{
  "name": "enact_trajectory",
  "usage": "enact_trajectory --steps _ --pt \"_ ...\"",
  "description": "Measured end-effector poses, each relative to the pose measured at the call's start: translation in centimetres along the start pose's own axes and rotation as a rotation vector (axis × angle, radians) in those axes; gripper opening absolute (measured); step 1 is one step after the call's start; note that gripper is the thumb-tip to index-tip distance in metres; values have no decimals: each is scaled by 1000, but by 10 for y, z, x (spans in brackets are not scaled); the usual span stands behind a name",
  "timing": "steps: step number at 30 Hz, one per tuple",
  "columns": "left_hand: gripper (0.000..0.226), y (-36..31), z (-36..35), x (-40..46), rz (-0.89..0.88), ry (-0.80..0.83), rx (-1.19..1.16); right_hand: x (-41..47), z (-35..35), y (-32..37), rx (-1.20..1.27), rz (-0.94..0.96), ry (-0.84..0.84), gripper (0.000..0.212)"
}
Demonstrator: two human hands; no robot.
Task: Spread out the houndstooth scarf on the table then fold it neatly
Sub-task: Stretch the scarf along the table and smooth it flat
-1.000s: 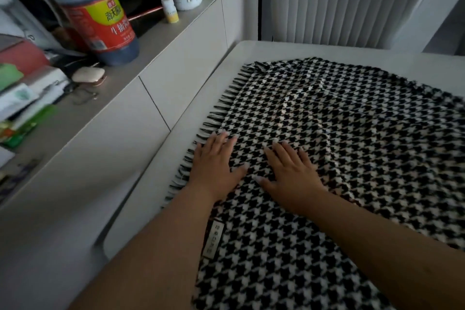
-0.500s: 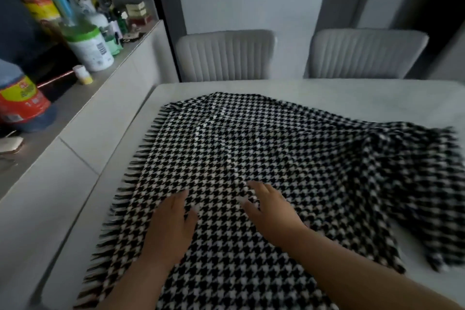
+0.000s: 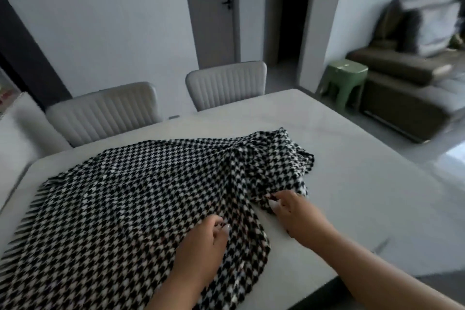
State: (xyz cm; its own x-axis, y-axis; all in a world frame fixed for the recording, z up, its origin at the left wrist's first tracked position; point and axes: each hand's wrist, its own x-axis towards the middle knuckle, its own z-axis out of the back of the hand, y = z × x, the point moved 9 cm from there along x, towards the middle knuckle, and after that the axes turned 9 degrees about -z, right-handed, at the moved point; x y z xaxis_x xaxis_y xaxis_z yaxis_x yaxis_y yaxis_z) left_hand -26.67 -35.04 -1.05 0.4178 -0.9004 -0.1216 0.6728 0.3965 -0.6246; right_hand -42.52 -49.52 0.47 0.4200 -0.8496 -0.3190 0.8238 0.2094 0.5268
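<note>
My left hand (image 3: pixel 201 246) rests on the houndstooth scarf (image 3: pixel 141 199), fingers loosely curled, while my right hand (image 3: pixel 293 211) pinches its bunched-up end; the rest lies flat on the white counter (image 3: pixel 364 184).

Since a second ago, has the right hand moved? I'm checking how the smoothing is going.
Yes. The right hand has gone rightward along the scarf, away from its fringed left edge, to the bunched right end, where it pinches the cloth.

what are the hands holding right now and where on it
Right hand pinches the houndstooth scarf at its bunched right end; left hand rests on its near middle.
</note>
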Motion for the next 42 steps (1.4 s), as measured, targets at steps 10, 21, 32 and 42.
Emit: enact_trajectory --steps 10,21,32,42 --pt "30 -181 -116 40 -110 86 132 9 130 -152 127 -11 -132 49" --pt "41 -322 -220 66 -17 23 164 25 258 -279 35 90 -174 56" --pt "44 -387 -245 103 -67 -54 297 64 342 -329 24 171 -213 62" --pt "46 -398 -261 216 35 -119 274 188 383 -310 -78 254 -138 66"
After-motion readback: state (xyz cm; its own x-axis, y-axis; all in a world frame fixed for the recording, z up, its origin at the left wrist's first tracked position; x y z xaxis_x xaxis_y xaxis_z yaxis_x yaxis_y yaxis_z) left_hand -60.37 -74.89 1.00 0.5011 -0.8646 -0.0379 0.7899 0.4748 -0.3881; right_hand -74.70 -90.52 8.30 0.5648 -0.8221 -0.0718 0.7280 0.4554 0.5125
